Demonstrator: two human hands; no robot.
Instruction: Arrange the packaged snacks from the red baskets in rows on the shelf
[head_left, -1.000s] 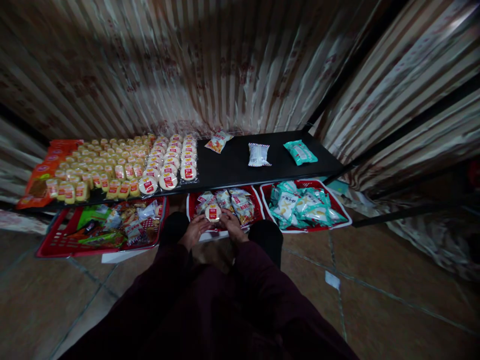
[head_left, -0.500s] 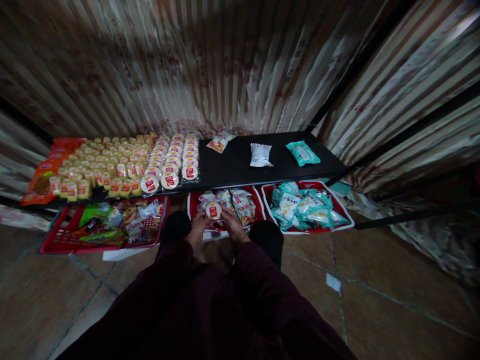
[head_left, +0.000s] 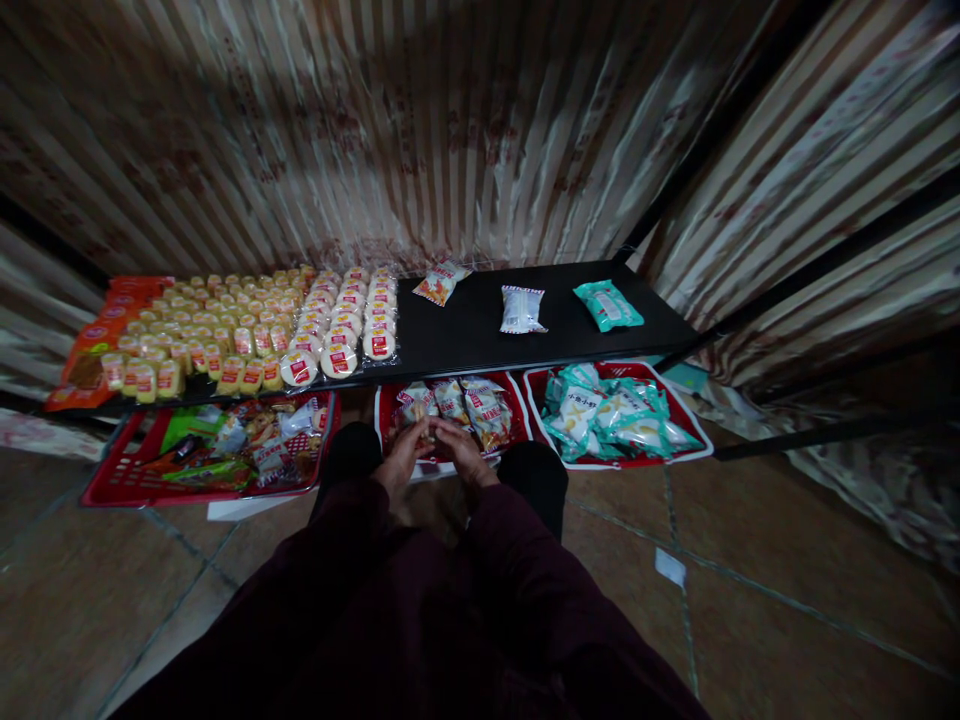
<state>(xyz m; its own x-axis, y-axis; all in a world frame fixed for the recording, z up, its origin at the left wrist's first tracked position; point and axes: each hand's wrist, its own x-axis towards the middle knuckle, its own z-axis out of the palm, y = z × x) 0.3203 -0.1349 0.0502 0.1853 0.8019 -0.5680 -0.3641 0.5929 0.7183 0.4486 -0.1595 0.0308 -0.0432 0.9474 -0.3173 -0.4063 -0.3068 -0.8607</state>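
My left hand and my right hand meet over the middle red basket, fingers closed around a wrapped round cake. The cake is tilted and mostly hidden by my fingers; only a pale part shows. Snack bags with striped ends lie in the basket below. Just behind, on the black shelf, stand rows of similar round white cakes with red labels. Left of them are many small yellow packaged cakes.
Orange packs lie at the shelf's left end. A snack bag, a white bag and a teal bag lie farther right. Mixed snacks fill the left basket; teal bags fill the right basket. Black posts frame the shelf.
The round cake has turned from facing up with its label showing to tilted and mostly covered. My hands have come closer together around it.
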